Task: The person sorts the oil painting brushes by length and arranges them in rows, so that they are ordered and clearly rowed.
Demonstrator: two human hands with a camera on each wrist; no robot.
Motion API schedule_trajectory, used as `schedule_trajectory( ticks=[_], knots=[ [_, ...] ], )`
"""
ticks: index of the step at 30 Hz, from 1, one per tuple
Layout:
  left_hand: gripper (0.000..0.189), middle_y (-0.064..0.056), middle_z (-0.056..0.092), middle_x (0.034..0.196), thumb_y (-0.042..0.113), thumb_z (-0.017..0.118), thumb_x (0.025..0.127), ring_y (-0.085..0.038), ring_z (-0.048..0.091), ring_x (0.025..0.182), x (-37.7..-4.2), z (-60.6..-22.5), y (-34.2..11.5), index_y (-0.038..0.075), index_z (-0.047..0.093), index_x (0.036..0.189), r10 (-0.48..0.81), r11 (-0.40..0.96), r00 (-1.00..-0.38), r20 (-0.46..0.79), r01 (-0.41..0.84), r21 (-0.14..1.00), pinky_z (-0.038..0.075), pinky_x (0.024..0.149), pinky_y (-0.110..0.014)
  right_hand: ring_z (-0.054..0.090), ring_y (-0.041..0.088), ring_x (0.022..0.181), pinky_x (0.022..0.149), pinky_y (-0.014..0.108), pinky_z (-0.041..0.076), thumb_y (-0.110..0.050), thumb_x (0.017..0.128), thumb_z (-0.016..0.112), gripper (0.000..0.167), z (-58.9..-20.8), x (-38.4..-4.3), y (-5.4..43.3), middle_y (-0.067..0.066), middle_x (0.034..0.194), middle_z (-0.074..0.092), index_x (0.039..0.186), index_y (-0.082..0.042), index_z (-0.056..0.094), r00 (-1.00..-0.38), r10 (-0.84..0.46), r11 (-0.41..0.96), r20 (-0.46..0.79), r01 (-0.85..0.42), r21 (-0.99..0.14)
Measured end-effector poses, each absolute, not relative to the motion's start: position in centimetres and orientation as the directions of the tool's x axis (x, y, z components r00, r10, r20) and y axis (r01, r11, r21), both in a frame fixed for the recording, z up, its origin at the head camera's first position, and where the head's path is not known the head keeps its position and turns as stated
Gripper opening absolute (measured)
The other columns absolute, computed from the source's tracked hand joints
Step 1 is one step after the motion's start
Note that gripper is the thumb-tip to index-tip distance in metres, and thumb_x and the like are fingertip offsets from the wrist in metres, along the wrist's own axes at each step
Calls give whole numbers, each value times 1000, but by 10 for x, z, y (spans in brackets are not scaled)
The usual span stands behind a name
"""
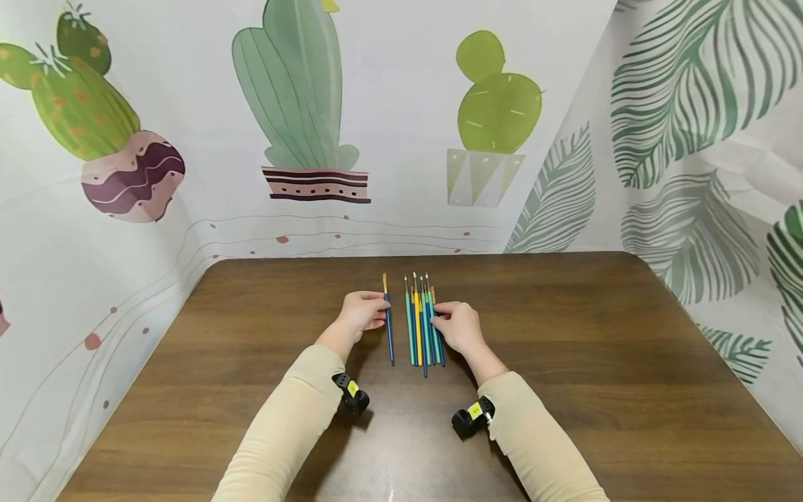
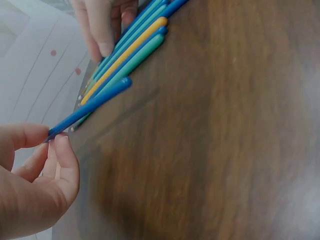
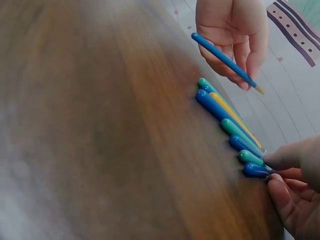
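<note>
My left hand (image 1: 360,312) pinches a slim blue paintbrush (image 1: 389,335) between thumb and fingers. In the left wrist view, this brush is tilted above the table, its rounded handle end away from the hand. To its right, several teal, blue and yellow paintbrushes (image 1: 418,338) lie side by side, bristles towards the far edge. At the right side of this row, my right hand (image 1: 461,326) has thumb and fingers around the outermost blue paintbrush (image 3: 256,170), close against a teal one (image 3: 250,157). The fingers partly hide these brushes.
Everything rests on a brown wooden table (image 1: 251,362), its far edge just beyond the bristles. Behind it hangs a white cloth (image 1: 401,125) printed with cacti and leaves. A small black camera is strapped on each wrist.
</note>
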State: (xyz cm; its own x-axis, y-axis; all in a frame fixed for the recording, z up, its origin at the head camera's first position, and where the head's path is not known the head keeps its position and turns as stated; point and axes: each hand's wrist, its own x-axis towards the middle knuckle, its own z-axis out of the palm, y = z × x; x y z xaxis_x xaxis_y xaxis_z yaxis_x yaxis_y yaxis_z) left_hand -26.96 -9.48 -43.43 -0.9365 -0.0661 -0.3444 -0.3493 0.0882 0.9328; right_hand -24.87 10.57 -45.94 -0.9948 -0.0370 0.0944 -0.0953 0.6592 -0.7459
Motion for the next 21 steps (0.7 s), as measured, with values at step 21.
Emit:
schedule_trajectory(
  ticks=[21],
  knots=[
    [41, 4, 59, 69, 5, 57, 88, -5, 53, 53, -289, -430, -162, -3, 54, 127, -154, 125, -938, -309, -329, 936, 48, 48, -17, 66, 26, 92, 82, 41, 53, -13, 84, 68, 29, -458, -247, 106, 17, 105, 69, 111, -1, 69, -995, -49, 643, 87, -98, -760]
  ],
)
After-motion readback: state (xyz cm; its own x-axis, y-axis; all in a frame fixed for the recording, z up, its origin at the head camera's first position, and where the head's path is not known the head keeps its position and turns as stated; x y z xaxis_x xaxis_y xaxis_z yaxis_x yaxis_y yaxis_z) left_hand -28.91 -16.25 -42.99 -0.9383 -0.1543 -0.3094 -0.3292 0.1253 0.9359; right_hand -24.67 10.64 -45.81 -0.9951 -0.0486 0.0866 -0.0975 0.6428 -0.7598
